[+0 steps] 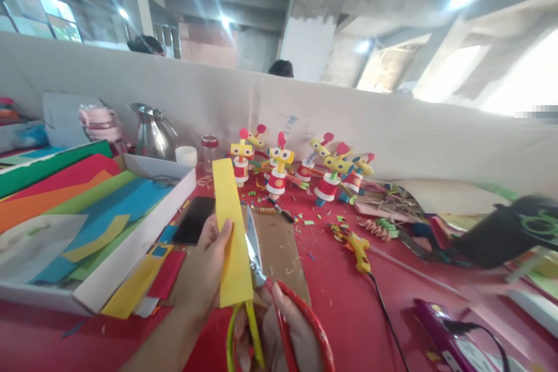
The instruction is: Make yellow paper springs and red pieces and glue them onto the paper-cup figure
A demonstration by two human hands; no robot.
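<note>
A long yellow paper strip (232, 232) stands nearly upright in front of me. My left hand (213, 247) pinches its left edge, thumb across the front. Red-handled scissors (285, 314) are in my right hand (276, 334), fingers through the handles. Their metal blades are apart and rise along the strip's right edge; part of them is behind the paper. Below the strip, a narrow yellow-green loop (250, 331) hangs by my right fingers; I cannot tell whether it is cut paper. A brown cardboard sheet (279, 244) lies beneath.
Several paper-cup figures (276, 180) stand at the back. At left are a white box (139, 244) of coloured sheets, a phone (195, 221) and a steel jug (152, 133). A yellow glue gun (360, 250) with a black cord and a purple device (453, 337) lie at right.
</note>
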